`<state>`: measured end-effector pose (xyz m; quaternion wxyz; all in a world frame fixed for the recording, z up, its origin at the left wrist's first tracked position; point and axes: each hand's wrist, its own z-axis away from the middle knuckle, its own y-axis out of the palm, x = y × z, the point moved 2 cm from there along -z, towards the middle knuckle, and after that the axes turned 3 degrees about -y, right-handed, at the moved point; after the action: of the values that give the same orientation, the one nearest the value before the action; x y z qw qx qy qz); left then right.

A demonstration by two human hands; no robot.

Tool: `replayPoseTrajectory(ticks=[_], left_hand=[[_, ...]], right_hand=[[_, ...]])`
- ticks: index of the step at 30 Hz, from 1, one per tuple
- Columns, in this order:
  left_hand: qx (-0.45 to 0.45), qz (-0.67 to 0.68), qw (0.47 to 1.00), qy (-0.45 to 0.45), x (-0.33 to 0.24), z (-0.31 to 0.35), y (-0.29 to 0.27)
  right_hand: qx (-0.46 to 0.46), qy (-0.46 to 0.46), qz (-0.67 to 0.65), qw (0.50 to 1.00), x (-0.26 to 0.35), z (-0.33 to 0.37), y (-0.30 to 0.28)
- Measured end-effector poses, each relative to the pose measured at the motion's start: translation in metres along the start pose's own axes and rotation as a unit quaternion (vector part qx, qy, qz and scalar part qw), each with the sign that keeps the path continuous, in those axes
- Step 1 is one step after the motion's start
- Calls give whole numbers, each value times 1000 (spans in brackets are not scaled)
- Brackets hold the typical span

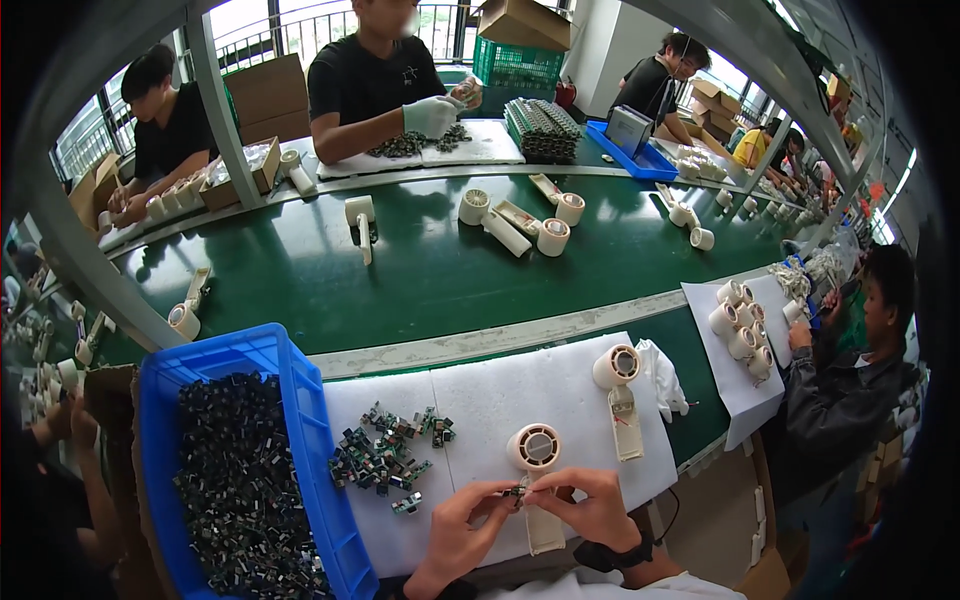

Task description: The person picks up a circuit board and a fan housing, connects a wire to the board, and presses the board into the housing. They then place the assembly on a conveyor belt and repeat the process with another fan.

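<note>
Over the white foam sheet, my left hand pinches a small green circuit board between thumb and fingertips. My right hand, with a dark band at its wrist, has thumb and fingers closed at the board's right end; any wire there is too small to make out. Beneath both hands lies a white handheld fan, its round head pointing away from me and its handle partly covered by my right hand. Left of my hands is a loose heap of small circuit boards. A second handheld fan rests farther right, its handle trough showing.
A blue bin full of circuit boards stands at my left. Beyond the sheet runs a green conveyor belt carrying several white fans. A crumpled white bag lies right. Co-workers sit across the belt and at my right, beside grouped fan heads.
</note>
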<state>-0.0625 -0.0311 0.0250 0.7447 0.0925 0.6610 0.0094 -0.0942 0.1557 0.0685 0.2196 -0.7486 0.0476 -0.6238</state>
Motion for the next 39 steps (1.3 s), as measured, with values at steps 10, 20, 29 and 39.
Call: replayPoseTrajectory(ticks=[10,20,29,39], left_hand=[[-31,-24,999,29,2,-3,3],[-19,-34,999,33,2,-4,-2],[-1,-20,999,33,8,-3,-1],[-18,-67,994,84,2,-5,-1]], right_hand=[[58,33,0,998,1,2,-2],[120,24,35,992,8,-3,-2],[13,6,55,998,6,-3,-10],[69,-6,58,996,3,-6,-10]])
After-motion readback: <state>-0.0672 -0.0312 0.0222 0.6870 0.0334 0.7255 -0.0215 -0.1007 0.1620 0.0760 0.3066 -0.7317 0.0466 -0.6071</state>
